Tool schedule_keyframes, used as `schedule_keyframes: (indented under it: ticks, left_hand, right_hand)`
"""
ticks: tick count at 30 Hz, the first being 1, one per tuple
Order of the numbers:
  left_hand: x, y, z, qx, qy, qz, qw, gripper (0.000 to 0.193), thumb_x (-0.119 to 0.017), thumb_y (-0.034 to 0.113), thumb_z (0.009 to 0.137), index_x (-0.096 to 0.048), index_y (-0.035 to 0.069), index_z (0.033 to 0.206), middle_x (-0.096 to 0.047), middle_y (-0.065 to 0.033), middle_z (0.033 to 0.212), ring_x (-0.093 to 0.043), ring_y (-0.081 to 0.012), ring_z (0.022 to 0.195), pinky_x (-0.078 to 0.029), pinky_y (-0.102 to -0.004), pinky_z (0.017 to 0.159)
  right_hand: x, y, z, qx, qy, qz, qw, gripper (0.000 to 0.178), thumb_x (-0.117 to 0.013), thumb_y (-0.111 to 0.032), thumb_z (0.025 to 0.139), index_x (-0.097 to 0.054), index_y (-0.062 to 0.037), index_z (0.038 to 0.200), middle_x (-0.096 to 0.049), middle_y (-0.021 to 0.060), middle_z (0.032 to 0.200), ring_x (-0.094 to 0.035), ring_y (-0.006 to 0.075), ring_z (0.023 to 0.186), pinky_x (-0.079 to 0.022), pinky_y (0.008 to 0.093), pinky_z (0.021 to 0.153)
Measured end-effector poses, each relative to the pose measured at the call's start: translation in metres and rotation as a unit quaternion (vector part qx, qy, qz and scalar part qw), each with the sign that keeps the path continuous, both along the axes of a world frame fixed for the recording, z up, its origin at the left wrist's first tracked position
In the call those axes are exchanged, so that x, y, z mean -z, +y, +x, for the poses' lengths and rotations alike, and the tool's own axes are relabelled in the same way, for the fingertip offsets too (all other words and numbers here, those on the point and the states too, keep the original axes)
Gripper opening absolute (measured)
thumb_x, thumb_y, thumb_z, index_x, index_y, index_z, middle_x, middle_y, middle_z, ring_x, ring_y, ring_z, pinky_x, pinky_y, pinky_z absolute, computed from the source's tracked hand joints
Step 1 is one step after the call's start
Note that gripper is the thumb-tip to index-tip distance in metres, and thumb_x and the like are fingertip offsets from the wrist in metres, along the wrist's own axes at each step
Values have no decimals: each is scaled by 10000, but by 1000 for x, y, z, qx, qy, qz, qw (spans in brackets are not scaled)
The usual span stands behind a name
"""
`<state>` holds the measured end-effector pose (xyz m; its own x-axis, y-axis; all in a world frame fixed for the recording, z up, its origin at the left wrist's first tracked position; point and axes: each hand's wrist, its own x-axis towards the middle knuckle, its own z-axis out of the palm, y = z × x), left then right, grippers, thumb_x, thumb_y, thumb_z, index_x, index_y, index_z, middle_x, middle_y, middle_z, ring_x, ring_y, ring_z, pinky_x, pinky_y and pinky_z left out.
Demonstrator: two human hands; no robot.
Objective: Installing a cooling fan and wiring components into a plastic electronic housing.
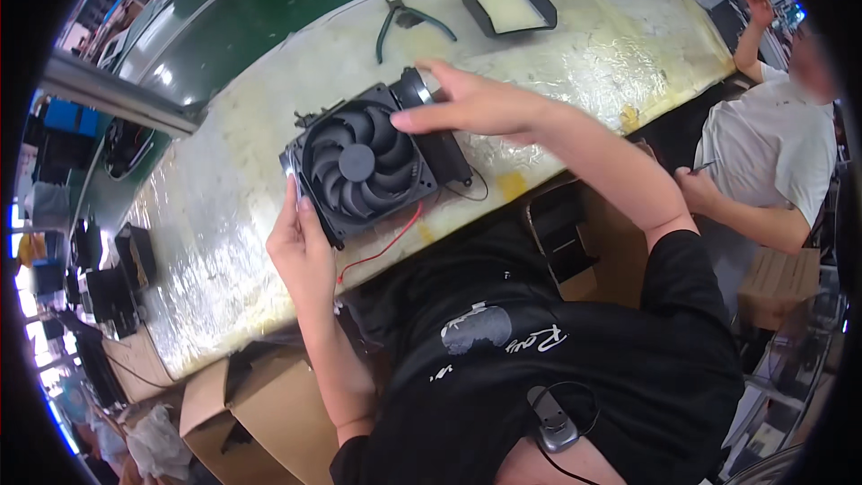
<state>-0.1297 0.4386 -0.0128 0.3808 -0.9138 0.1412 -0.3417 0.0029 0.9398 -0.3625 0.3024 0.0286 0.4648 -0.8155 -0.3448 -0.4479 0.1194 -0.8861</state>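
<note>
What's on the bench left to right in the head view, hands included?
Left hand → black fan → cutting pliers → right hand → black tray → co-worker in a white shirt.

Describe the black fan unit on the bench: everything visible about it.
The black fan unit is a square, plastic-looking frame around a round hub with curved blades, facing up and tilted on the plastic-wrapped bench. A black block sits behind it. Red and black wires trail from its lower edge. The left hand holds its lower-left corner; the right hand rests its fingers on the top-right edge.
</note>
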Motion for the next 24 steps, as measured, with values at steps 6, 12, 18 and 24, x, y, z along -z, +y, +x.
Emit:
schedule_keyframes:
  ticks: [6, 12, 18, 24]
  left_hand:
    - [-9, -4, -17, 5, -4, 12, 1000, 397, -542, 94, 980, -521, -75, 1338, -622, -24, 941, -487, -39, 781, -438, -195, 689]
    - [-12, 5, -12, 16, 32, 46, 998, 627, -720, 179, 873, -461, -63, 1390, -459, 43, 742, -375, -40, 652, -301, -195, 558]
    - [-14, 2, -21, -16, -82, 48, 995, 804, -847, 145, 753, -433, -68, 1408, -350, 64, 648, -306, -39, 572, -245, -198, 509]
    - [-12, -7, -26, -24, -70, 25, 997, 569, -736, 97, 868, -497, -84, 1352, -377, 85, 605, -305, -1, 547, -219, -192, 492]
  right_hand:
    - [8, -142, -107, 134, 296, -408, 853, 385, -699, -389, 847, -708, -47, 1022, -716, 115, 839, -690, 250, 795, -525, 391, 719]
    - [16, -177, -87, 94, 482, -310, 814, 394, -687, -386, 807, -718, -1, 886, -709, 173, 851, -688, 326, 806, -534, 438, 740]
    - [39, -193, -89, 166, 386, -345, 839, 229, -637, -183, 702, -724, 11, 787, -703, 203, 802, -704, 316, 765, -560, 415, 700]
    - [25, -169, -97, 231, 181, -180, 939, 174, -655, -167, 789, -708, -14, 726, -687, 107, 649, -675, 173, 553, -556, 300, 551]
